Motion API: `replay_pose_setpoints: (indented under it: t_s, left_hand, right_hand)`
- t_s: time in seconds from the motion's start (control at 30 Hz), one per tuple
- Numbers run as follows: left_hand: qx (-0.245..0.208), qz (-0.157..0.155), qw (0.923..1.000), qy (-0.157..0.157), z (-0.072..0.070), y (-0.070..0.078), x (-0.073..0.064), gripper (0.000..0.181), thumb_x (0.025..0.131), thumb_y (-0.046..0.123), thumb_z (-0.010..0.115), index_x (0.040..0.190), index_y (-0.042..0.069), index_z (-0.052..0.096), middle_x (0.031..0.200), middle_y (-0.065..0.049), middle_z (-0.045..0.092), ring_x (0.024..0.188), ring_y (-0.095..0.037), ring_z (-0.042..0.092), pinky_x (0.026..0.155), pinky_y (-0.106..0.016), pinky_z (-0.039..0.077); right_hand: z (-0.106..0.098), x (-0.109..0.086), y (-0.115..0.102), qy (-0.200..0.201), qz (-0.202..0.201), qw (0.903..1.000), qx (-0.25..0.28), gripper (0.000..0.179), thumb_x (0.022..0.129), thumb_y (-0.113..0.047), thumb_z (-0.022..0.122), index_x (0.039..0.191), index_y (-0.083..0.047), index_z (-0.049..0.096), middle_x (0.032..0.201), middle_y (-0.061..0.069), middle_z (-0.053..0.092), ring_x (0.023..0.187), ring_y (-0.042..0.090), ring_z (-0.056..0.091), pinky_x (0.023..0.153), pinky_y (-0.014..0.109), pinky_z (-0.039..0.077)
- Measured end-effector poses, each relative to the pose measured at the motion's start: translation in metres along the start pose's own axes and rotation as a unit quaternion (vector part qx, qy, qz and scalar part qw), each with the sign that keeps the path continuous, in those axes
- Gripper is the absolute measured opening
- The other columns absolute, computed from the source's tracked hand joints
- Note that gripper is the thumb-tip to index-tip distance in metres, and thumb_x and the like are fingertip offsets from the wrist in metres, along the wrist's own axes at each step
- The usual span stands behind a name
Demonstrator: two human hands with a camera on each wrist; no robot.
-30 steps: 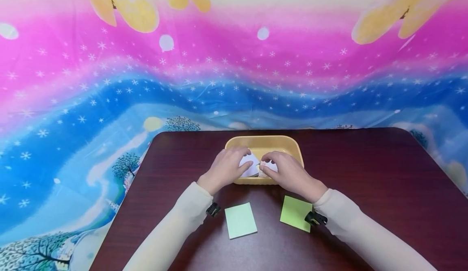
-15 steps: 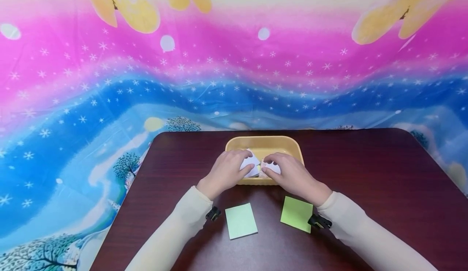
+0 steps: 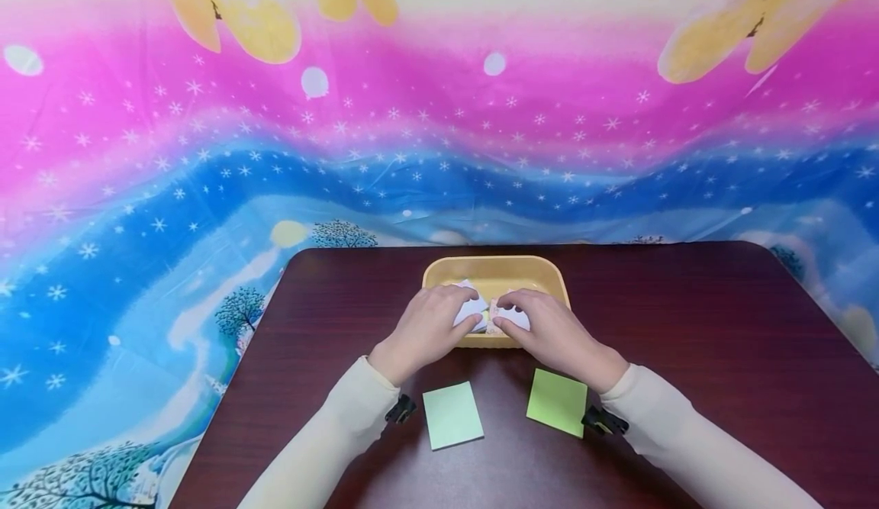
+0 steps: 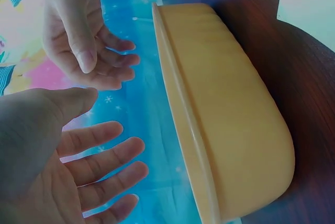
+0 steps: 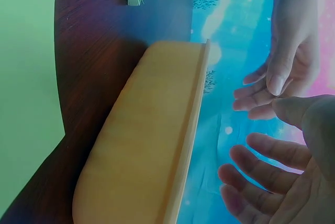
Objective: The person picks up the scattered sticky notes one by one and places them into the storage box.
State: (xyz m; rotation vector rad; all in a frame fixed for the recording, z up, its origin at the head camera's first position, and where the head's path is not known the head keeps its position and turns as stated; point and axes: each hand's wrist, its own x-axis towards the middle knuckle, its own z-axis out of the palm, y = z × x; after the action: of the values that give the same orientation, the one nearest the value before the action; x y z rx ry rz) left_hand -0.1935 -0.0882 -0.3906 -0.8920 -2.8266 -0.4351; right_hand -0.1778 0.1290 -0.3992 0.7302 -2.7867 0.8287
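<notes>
A yellow plastic box [image 3: 494, 263] stands at the far middle of the table. Inside it lie a white paper pad [image 3: 470, 308] and, to its right, a pale piece with a pinkish pattern [image 3: 501, 314], both partly covered by the hands. My left hand [image 3: 427, 330] hovers over the box's left side, and my right hand [image 3: 552, 332] over its right side. Both wrist views show the hands above the rim, fingers loosely bent and nothing held. Nearer me lie a pale green sticky note pad [image 3: 453, 415] and a brighter green sticky note pad [image 3: 558, 402].
The dark reddish-brown table [image 3: 343, 303] ends just behind the box. A colourful printed cloth [image 3: 439, 112] hangs beyond it. Black clips [image 3: 400, 408] sit at both cuffs, the right one overlapping the brighter green pad's edge in the head view.
Both hands have drifted slightly toward me, and the right one a little to the right. The box and both green pads stay where they were.
</notes>
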Motion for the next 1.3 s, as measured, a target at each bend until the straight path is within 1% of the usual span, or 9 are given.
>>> replay_pose_setpoints:
  t_s: [0.13, 0.37, 0.6, 0.8, 0.93, 1.1, 1.3]
  left_hand:
    - [0.0, 0.004, 1.0, 0.0, 0.0, 0.002, -0.001, 0.034, 0.098, 0.036, 0.067, 0.124, 0.015, 0.068, 0.119, -0.001, 0.075, 0.114, -0.019, 0.069, 0.102, -0.04, 0.052]
    - [-0.021, 0.005, 0.9998, -0.001, 0.003, 0.003, -0.003, 0.035, 0.097, 0.034, 0.068, 0.126, 0.014, 0.068, 0.121, -0.003, 0.074, 0.115, -0.021, 0.068, 0.102, -0.042, 0.051]
    - [-0.011, 0.015, 0.9998, 0.0, 0.005, 0.008, -0.007, 0.035, 0.098, 0.036, 0.067, 0.126, 0.016, 0.068, 0.121, 0.001, 0.074, 0.114, -0.018, 0.068, 0.1, -0.041, 0.052]
    - [-0.009, 0.023, 0.9997, 0.001, 0.004, 0.014, -0.01, 0.037, 0.098, 0.038, 0.066, 0.127, 0.016, 0.067, 0.122, 0.001, 0.073, 0.115, -0.018, 0.068, 0.101, -0.042, 0.051]
    - [-0.001, 0.026, 0.9996, 0.007, 0.002, 0.016, -0.01, 0.037, 0.098, 0.039, 0.066, 0.127, 0.015, 0.067, 0.122, 0.0, 0.073, 0.117, -0.018, 0.067, 0.103, -0.042, 0.05]
    - [0.0, 0.031, 0.9995, 0.01, 0.002, 0.017, -0.01, 0.037, 0.099, 0.039, 0.064, 0.127, 0.015, 0.068, 0.121, 0.001, 0.074, 0.116, -0.018, 0.068, 0.1, -0.042, 0.051]
    - [-0.004, 0.032, 0.9995, 0.008, 0.002, 0.019, -0.012, 0.035, 0.099, 0.037, 0.065, 0.126, 0.016, 0.068, 0.12, 0.002, 0.074, 0.114, -0.017, 0.068, 0.095, -0.043, 0.052]
  right_hand:
    - [-0.001, -0.001, 0.0, 0.001, 0.001, 1.0, -0.001, 0.032, 0.096, -0.031, 0.07, 0.115, -0.005, 0.072, 0.111, 0.007, 0.074, 0.106, 0.023, 0.069, 0.093, 0.046, 0.056]
    - [-0.002, -0.004, 0.001, 0.001, -0.005, 1.0, -0.004, 0.03, 0.095, -0.029, 0.071, 0.114, -0.006, 0.072, 0.11, 0.009, 0.075, 0.103, 0.024, 0.07, 0.09, 0.045, 0.056]
    - [-0.002, -0.008, 0.004, 0.003, 0.001, 1.0, -0.006, 0.029, 0.094, -0.027, 0.072, 0.113, -0.006, 0.073, 0.109, 0.011, 0.075, 0.102, 0.027, 0.07, 0.088, 0.046, 0.056]
    - [-0.002, -0.012, 0.007, 0.005, 0.007, 0.9999, -0.013, 0.031, 0.094, -0.027, 0.072, 0.114, -0.004, 0.072, 0.111, 0.01, 0.075, 0.102, 0.027, 0.071, 0.087, 0.046, 0.057]
    - [-0.003, -0.015, 0.009, 0.002, 0.013, 0.9998, -0.014, 0.03, 0.094, -0.027, 0.072, 0.115, -0.005, 0.072, 0.113, 0.009, 0.074, 0.101, 0.026, 0.071, 0.083, 0.044, 0.058]
    - [-0.004, -0.019, 0.011, 0.001, 0.02, 0.9997, -0.011, 0.03, 0.093, -0.027, 0.073, 0.115, -0.006, 0.072, 0.114, 0.01, 0.074, 0.101, 0.026, 0.071, 0.078, 0.039, 0.06]
    - [-0.006, -0.024, 0.014, 0.013, 0.018, 0.9996, -0.02, 0.029, 0.092, -0.025, 0.075, 0.113, -0.005, 0.073, 0.112, 0.009, 0.074, 0.101, 0.025, 0.071, 0.08, 0.04, 0.059]
